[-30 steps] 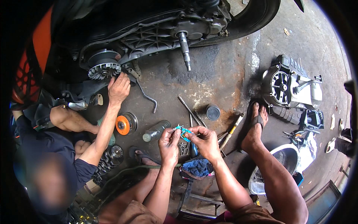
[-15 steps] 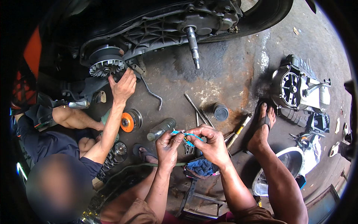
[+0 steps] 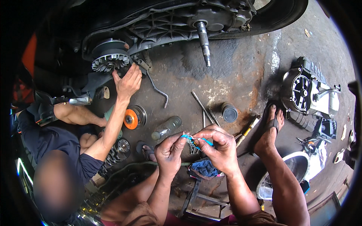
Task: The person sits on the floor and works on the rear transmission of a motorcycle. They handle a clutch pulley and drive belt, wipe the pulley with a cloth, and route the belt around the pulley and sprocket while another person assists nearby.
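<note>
Though visible, blue packet between both hands, contents unclear.

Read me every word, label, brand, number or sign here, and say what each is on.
No text is readable.
Small blue packet, in the left hand and right hand: any print beside its checkered pattern is too small.
Orange-faced round part: no lettering made out.

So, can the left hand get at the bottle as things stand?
Likely yes: the bottle lies just past the left hand, nothing visibly between, though it's pinching the blue packet.
</note>
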`<state>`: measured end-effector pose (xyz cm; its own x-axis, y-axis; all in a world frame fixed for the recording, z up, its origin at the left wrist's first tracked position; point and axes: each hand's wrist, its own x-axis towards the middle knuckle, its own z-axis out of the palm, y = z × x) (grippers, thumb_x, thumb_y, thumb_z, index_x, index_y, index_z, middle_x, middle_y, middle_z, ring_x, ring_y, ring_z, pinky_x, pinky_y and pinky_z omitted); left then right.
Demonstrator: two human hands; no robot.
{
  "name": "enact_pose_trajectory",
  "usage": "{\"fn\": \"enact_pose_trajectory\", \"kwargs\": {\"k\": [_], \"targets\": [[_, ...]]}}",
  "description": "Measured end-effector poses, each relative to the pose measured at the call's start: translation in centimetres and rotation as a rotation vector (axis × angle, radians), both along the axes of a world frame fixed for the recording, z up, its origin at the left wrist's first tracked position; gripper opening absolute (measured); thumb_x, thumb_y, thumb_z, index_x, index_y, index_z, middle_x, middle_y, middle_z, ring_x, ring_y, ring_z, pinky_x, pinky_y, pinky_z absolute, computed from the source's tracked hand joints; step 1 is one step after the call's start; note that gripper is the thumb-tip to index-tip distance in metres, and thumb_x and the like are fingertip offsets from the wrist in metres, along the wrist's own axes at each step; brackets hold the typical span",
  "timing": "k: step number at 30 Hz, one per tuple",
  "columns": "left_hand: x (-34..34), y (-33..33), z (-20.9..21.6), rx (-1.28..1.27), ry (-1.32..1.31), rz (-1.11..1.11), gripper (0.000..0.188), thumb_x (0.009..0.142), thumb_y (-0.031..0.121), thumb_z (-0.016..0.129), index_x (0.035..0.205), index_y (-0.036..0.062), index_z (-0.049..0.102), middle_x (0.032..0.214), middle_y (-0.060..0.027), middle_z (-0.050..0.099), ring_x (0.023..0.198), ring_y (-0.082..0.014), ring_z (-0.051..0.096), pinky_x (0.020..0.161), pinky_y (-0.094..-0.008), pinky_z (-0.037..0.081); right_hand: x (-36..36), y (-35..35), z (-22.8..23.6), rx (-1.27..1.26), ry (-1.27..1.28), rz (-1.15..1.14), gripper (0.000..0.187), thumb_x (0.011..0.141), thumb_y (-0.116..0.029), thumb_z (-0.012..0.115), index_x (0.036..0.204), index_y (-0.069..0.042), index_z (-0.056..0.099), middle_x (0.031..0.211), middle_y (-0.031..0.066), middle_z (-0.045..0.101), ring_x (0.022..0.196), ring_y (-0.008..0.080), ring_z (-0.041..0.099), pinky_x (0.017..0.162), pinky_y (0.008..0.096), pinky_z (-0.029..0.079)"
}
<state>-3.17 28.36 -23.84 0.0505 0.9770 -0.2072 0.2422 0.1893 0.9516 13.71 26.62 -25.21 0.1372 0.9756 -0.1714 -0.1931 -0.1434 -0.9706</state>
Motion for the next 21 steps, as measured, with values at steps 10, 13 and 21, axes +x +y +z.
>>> {"fn": "enact_pose_trajectory", "kwargs": {"k": [10,13,21], "targets": [[0.5,0.3,1.5,0.202,0.031,-0.071,0.010,0.089,0.001,0.073,0.098,-0.0031,0.071,0.094,-0.0121,0.075,0.107,-0.0294,0.069,0.093,-0.0394,0.053,-0.2,0.0,1.1,0.127,-0.027,-0.044,0.022,0.078,-0.001,0.076,0.100,-0.005,0.076,0.090,0.0082,0.070,0.079,0.0177,0.065,0.070,0.0299,0.051],[0.5,0.3,1.5,0.175,-0.055,-0.082,0.011,0.088,-0.001,0.073,0.098,-0.0028,0.070,0.094,-0.0114,0.074,0.109,-0.0310,0.069,0.095,-0.0401,0.052,-0.2,-0.1,1.0,0.131,0.007,-0.057,0.022,0.079,-0.001,0.075,0.101,-0.005,0.076,0.090,0.0085,0.070,0.079,0.0175,0.064,0.070,0.0295,0.051],[1.1,0.1,1.8,0.244,-0.018,-0.053,0.015,0.092,0.004,0.071,0.105,-0.0022,0.067,0.097,-0.0104,0.072,0.110,-0.0290,0.068,0.096,-0.0373,0.052,-1.1,-0.3,1.6,0.110,0.105,-0.092,0.019,0.083,-0.002,0.075,0.102,-0.003,0.076,0.092,0.0086,0.071,0.084,0.0151,0.066,0.072,0.0276,0.052]]}}
